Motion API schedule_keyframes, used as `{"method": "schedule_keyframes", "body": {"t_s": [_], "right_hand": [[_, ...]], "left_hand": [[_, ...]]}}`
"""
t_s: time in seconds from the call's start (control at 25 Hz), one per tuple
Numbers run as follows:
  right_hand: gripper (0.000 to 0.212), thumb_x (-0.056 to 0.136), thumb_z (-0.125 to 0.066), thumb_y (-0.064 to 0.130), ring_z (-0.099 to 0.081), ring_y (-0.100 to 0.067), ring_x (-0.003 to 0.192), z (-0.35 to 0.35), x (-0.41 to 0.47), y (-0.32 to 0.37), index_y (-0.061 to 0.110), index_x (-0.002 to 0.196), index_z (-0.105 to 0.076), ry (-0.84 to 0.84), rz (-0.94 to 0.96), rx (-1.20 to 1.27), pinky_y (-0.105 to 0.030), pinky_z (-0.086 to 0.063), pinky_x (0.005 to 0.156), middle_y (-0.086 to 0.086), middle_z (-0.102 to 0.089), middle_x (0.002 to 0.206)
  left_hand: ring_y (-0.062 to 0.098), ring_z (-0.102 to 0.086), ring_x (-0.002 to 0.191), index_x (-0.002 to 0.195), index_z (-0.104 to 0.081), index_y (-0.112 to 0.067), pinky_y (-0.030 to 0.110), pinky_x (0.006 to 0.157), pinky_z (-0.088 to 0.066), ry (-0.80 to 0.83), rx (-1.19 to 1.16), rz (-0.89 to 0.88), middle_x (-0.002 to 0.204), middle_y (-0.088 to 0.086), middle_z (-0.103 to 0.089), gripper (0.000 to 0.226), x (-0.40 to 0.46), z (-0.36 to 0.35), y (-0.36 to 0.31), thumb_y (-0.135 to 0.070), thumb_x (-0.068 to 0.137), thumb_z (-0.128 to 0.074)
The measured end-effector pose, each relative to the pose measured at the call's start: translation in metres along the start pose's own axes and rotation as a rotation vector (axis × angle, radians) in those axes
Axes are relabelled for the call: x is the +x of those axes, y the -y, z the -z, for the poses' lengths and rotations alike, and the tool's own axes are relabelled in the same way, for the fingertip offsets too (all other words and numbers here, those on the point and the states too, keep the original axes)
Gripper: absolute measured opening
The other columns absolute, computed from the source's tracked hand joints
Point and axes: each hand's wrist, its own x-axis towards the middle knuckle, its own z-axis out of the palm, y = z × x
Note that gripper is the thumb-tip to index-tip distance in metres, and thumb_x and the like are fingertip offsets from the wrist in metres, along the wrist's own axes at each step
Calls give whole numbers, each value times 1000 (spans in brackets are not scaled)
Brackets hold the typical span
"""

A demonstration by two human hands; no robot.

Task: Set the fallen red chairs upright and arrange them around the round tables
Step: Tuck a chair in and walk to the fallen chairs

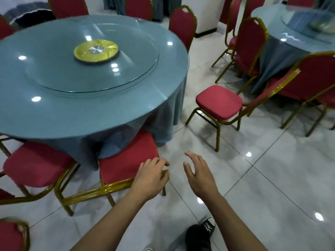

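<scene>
Left hand [151, 175] palm-down, fingers curled over the gold back rail of near chair [126, 160]; seat tucked under round table [81, 109]. Right hand [197, 173] open, fingers spread, holding nothing. Tilted chair [220, 104] right of table, back leaning away.

second table [297, 29] cropped, tabletop items blurred
</scene>
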Motion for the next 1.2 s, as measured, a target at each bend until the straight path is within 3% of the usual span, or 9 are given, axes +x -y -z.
{"method": "schedule_keyframes", "body": {"t_s": [0.28, 0.56, 0.84, 1.0, 1.2], "right_hand": [[36, 104, -44, 41, -46, -6, 127, 123, 56, -107, 35, 139, -47, -130, -55, 30, -24, -37, 103, 11, -50, 139], [33, 102, -47, 38, -43, 4, 109, 247, 114, -223, 39, 135, -46, -246, -89, 40, -25, -42, 92, 20, -47, 124], [35, 102, -48, 36, -47, 0, 114, 336, 189, -319, 34, 137, -49, -316, -133, 17, -24, -42, 95, 11, -52, 130], [34, 102, -48, 37, -50, -2, 115, 382, 258, -365, 34, 137, -48, -320, -161, -2, -23, -40, 91, 12, -52, 130], [36, 103, -48, 37, -51, -7, 121, 435, 347, -407, 35, 139, -47, -284, -167, -10, -27, -45, 95, 10, -53, 132]], "left_hand": [[9, -53, 110, 127, -52, -35, 35, 97, -48, 19, -122, -37, 118, -15, -60, 28, 113, -29, -137, -37, 99, -52], [7, -54, 114, 130, -54, -30, 34, 101, -52, 21, -184, -84, 123, -11, -60, 30, 226, -62, -278, -31, 100, -55], [2, -53, 106, 120, -54, -35, 24, 92, -50, -4, -173, -188, 114, -17, -60, 20, 343, -94, -356, -33, 100, -54], [6, -54, 106, 119, -55, -33, 35, 95, -53, 27, -223, -192, 112, -16, -59, 19, 433, -110, -398, -33, 100, -53], [9, -50, 105, 121, -54, -32, 34, 95, -49, 43, -229, -205, 114, -13, -59, 20, 542, -110, -445, -31, 101, -52]]}}
